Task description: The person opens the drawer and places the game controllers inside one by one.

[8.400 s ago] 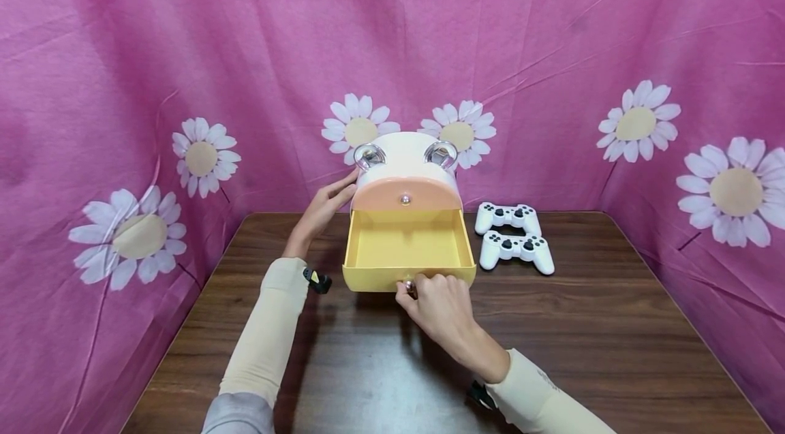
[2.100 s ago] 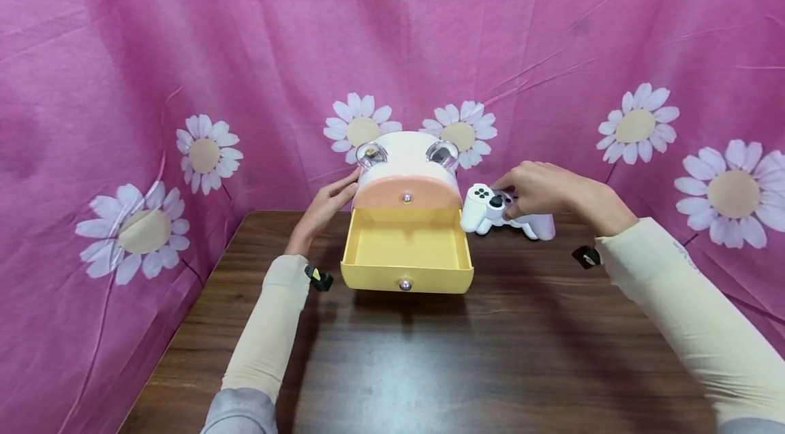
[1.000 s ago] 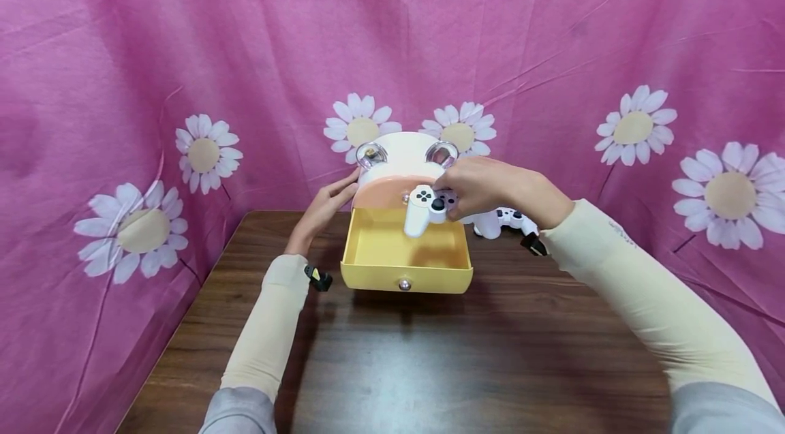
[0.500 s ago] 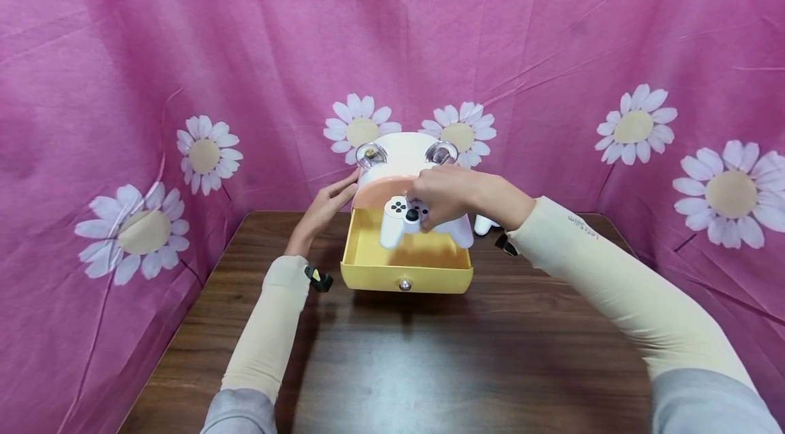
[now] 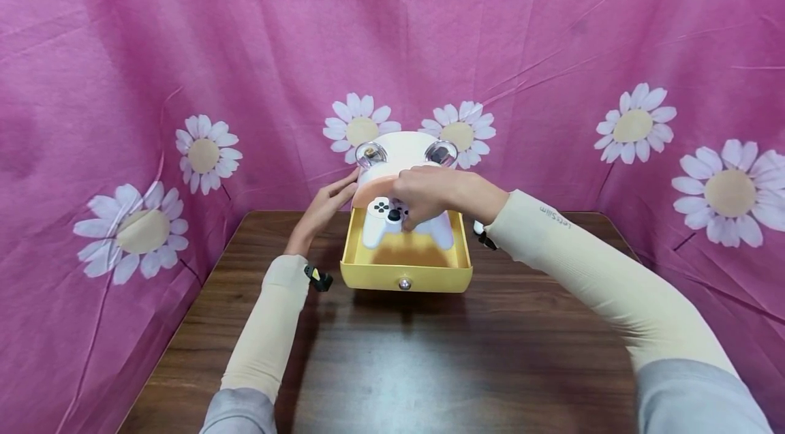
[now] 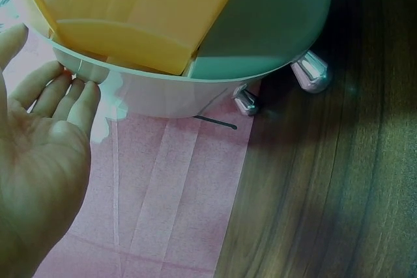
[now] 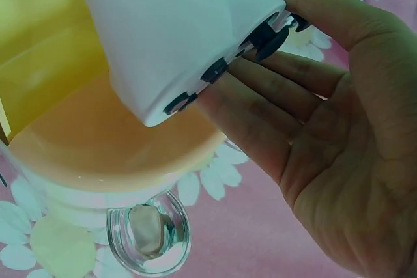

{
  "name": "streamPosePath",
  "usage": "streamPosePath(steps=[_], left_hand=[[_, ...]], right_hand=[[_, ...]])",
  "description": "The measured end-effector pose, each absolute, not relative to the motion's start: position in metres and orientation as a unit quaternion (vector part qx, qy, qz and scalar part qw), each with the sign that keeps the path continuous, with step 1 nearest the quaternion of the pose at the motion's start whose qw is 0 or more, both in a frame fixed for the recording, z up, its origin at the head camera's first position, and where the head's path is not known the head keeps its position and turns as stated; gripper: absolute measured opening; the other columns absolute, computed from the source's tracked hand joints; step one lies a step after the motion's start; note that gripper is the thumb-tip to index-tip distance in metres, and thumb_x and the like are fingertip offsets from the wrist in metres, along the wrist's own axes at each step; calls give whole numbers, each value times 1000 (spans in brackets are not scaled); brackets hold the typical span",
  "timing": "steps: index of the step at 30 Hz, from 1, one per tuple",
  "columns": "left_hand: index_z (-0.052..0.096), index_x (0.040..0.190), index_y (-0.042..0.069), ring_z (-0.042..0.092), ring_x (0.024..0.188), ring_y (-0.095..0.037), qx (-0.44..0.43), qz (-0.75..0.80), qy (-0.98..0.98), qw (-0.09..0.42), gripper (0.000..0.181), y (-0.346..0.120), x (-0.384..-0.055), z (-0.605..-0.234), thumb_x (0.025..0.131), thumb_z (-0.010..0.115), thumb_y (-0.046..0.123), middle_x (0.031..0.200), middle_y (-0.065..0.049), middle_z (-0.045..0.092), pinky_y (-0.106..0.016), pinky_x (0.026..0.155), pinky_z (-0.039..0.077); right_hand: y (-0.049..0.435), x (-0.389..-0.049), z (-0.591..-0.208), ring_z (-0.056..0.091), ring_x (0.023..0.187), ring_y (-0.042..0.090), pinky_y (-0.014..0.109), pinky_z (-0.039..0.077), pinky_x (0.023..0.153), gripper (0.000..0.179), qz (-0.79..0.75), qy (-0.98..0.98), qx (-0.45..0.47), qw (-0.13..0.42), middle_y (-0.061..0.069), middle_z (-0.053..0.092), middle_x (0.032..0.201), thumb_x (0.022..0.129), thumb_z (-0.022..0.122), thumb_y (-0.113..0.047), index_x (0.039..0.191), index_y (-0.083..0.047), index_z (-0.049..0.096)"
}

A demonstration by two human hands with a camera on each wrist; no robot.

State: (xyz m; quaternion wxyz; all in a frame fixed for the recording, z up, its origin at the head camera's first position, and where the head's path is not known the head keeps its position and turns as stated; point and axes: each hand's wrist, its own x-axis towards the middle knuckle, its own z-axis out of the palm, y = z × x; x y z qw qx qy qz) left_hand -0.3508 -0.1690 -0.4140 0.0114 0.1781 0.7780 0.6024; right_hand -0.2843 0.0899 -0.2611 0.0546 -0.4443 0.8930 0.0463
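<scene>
A white game controller (image 5: 375,226) is in my right hand (image 5: 432,192), pinched between thumb and fingers over the pulled-out yellow drawer (image 5: 368,277). In the right wrist view the controller (image 7: 176,30) is tilted, its thumbsticks toward the palm. Whether it touches the drawer floor I cannot tell. The drawer belongs to a small white cabinet (image 5: 405,148) with a peach upper front and two shiny round eye-like pieces on top. My left hand (image 5: 319,216) rests against the cabinet's left side; its fingers (image 6: 81,105) reach along the wall in the left wrist view.
A second white controller (image 5: 478,227) lies on the wooden table (image 5: 392,366) right of the cabinet, mostly hidden behind my right wrist. Short metallic feet (image 6: 311,73) hold the cabinet up. Pink cloth (image 5: 276,45) with daisies hangs close behind and on both sides.
Earlier my right hand held the drawer knob, then took one controller from the table. It has carried that controller left, over the drawer. The left hand stays at the cabinet's side.
</scene>
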Motion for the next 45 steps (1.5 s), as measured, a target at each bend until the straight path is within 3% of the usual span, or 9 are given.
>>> streamPosePath(steps=[5, 13, 15, 18, 20, 22, 32, 36, 45], left_hand=[[49, 161, 28, 32, 161, -17, 184, 605, 774, 11, 55, -169, -351, -415, 109, 59, 45, 169, 6, 43, -43, 134, 29], [47, 162, 24, 29, 162, -18, 185, 608, 772, 19, 54, -170, -351, -416, 111, 58, 38, 170, 5, 41, -43, 135, 25], [47, 162, 25, 29, 162, -17, 185, 607, 773, 17, 54, -170, -351, -416, 111, 58, 40, 170, 6, 41, -42, 135, 26], [49, 161, 30, 32, 161, -15, 183, 601, 778, 9, 54, -170, -350, -415, 110, 58, 46, 169, 9, 43, -42, 134, 27], [49, 161, 31, 32, 161, -14, 182, 598, 780, 8, 54, -170, -351, -415, 109, 58, 47, 169, 10, 43, -42, 134, 27], [48, 161, 31, 31, 161, -15, 182, 595, 783, 8, 54, -171, -352, -415, 110, 57, 46, 169, 9, 42, -43, 135, 26], [44, 163, 22, 26, 163, -21, 172, 604, 778, 29, 53, -169, -352, -411, 113, 55, 34, 172, 3, 37, -46, 135, 23], [46, 162, 25, 28, 162, -18, 173, 601, 780, 23, 53, -169, -351, -410, 112, 56, 39, 171, 5, 40, -44, 135, 25], [49, 161, 28, 32, 161, -16, 183, 596, 781, 6, 56, -169, -352, -416, 109, 59, 49, 169, 9, 44, -42, 134, 28]], right_hand=[[85, -289, -266, 66, 87, 18, 37, 58, 79, 83, 14, 885, -457, 94, -2, 76, 113, 79, 89, -22, 154, -29, 57], [80, -295, -279, 70, 102, 14, 27, 61, 76, 91, -22, 879, -458, 133, -5, 60, 154, 82, 89, -15, 162, -28, 48], [78, -296, -281, 70, 97, 15, 26, 61, 74, 79, -17, 882, -452, 132, -1, 68, 142, 81, 90, -16, 154, -21, 59], [76, -295, -286, 69, 86, 15, 27, 60, 72, 44, 14, 893, -431, 126, -1, 76, 106, 81, 91, -25, 122, -14, 77], [74, -295, -290, 68, 80, 15, 29, 59, 72, 28, 39, 899, -418, 122, -2, 73, 85, 81, 91, -31, 99, -15, 76], [73, -296, -295, 66, 80, 16, 31, 58, 74, 27, 68, 901, -412, 117, -4, 70, 82, 81, 90, -35, 89, -18, 72], [72, -299, -318, 60, 85, 21, 38, 54, 83, 31, 131, 891, -423, 105, -2, 69, 86, 80, 90, -39, 89, -15, 72], [72, -300, -324, 59, 87, 21, 38, 51, 88, 33, 135, 889, -423, 109, -2, 68, 86, 80, 90, -40, 88, -15, 71], [72, -300, -327, 59, 84, 17, 34, 56, 82, 32, 117, 895, -410, 128, -2, 67, 85, 84, 91, -36, 94, -12, 73]])
